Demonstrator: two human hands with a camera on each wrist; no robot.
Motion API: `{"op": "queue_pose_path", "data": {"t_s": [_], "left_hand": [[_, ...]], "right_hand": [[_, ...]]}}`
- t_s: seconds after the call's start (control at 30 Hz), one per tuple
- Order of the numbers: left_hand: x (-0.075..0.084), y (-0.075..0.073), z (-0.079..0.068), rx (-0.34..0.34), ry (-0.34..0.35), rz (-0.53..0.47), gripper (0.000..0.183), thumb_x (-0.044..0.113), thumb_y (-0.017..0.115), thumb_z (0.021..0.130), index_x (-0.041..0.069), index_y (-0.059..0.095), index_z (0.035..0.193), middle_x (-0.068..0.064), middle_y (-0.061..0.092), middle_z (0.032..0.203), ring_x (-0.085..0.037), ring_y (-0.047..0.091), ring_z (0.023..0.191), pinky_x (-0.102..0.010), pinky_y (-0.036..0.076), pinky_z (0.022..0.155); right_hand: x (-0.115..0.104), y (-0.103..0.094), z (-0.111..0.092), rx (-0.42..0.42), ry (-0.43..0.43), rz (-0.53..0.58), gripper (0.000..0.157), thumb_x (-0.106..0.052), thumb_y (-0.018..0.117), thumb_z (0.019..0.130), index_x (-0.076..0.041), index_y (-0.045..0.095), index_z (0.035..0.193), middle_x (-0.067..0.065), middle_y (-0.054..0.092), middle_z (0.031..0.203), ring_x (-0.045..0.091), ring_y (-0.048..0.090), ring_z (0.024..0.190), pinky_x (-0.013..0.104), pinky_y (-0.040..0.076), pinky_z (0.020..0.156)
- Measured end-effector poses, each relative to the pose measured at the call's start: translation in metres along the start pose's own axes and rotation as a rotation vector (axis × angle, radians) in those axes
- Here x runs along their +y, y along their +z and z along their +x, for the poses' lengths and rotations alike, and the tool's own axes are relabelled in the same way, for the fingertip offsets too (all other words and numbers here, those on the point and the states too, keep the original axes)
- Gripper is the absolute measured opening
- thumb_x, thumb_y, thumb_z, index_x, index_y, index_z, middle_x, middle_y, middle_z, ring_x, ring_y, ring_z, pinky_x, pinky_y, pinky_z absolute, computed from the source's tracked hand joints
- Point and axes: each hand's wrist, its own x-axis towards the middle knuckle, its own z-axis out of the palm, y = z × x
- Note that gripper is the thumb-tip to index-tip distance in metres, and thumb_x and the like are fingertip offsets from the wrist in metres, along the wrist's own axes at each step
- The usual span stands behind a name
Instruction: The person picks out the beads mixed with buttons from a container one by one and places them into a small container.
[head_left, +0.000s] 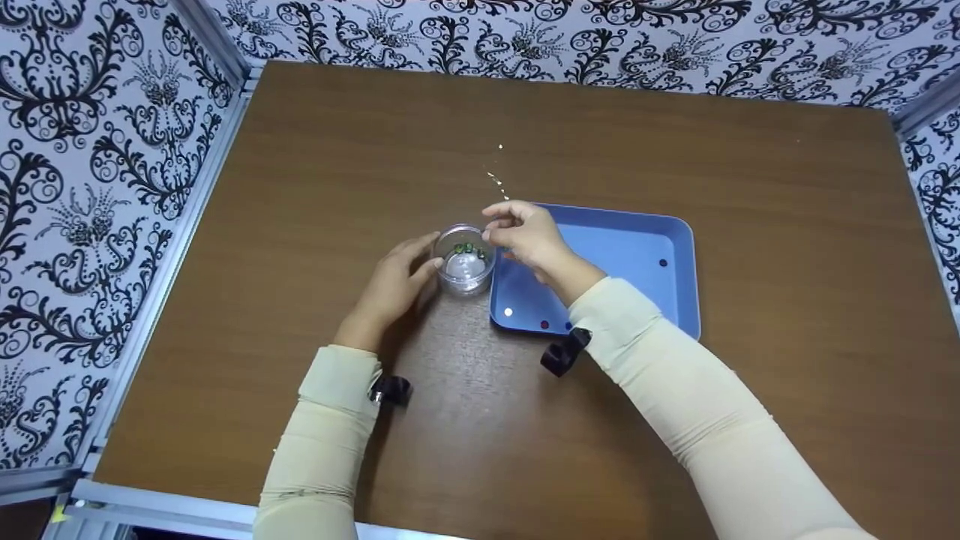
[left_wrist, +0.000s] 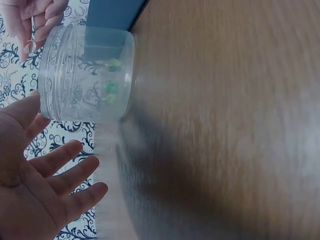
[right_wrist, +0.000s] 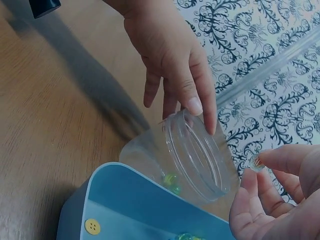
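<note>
A clear plastic jar (head_left: 465, 279) without a lid stands on the table, with several green and yellow marbles (left_wrist: 111, 86) at its bottom. My left hand (head_left: 396, 277) touches the near-left side of the jar's rim with thumb and index finger, the other fingers spread out beside it. Beyond the rim, my right hand (head_left: 531, 238) pinches a small clear glass marble (right_wrist: 256, 162) between thumb and fingers. In the right wrist view this marble is held apart from the jar's mouth.
Right of the jar lies a blue tray (head_left: 622, 225), under the right forearm. It holds a yellow button (right_wrist: 92, 226), a dark red button (head_left: 544, 325), a dark button (head_left: 663, 262) and green-yellow marbles (right_wrist: 186, 236). Small bright spots (head_left: 496, 180) show on the table (head_left: 360, 165) behind. Patterned panels (head_left: 525, 45) border it.
</note>
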Motion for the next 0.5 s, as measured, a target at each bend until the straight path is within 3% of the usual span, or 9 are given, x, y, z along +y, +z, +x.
{"op": "queue_pose_path", "data": {"t_s": [0.23,0.5], "left_hand": [[0.0,-0.001,0.0,-0.004,0.001,0.011,0.047,0.023,0.057,0.098,0.01,0.049,0.142,-0.012,0.048,0.145,-0.027,0.038,0.137,-0.04,0.027,0.116],[0.0,0.0,0.0,0.001,0.024,0.01,0.047,0.022,0.058,0.098,0.008,0.049,0.141,-0.014,0.049,0.143,-0.028,0.04,0.136,-0.041,0.027,0.116]], "right_hand": [[0.0,0.007,-0.002,-0.008,-0.101,-0.089,0.036,0.007,0.064,0.083,0.002,0.062,0.118,0.003,0.061,0.089,0.009,0.053,0.07,0.018,0.045,0.055],[0.003,0.013,-0.002,-0.054,-0.275,-0.251,0.035,0.007,0.063,0.081,0.004,0.065,0.115,0.017,0.065,0.097,0.018,0.059,0.086,0.022,0.051,0.074]]}}
